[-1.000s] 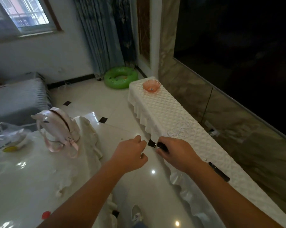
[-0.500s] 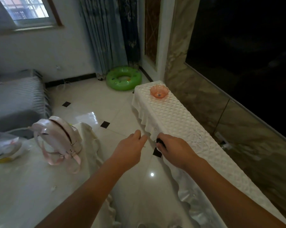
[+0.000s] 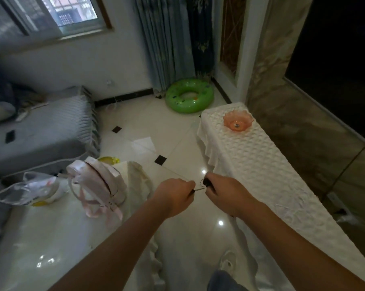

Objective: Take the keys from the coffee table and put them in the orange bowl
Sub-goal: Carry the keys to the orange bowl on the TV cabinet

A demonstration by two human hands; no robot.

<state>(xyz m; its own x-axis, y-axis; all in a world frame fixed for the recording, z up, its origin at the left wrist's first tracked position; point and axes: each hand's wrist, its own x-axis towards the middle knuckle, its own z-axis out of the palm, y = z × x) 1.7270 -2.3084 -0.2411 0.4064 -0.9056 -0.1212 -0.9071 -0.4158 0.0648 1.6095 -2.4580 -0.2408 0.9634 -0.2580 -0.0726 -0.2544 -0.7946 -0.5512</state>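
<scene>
Keys (image 3: 204,184) between both fists, orange bowl (image 3: 237,120) well beyond

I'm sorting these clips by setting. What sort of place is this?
Most likely a home living room: a grey-covered sofa, a curtained window, a green inflatable swim ring on the tiled floor, and a long cloth-covered cabinet bearing an orange bowl.

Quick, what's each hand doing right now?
Left hand: closed, pinching the keys.
Right hand: closed on the keys' black fob.
</scene>
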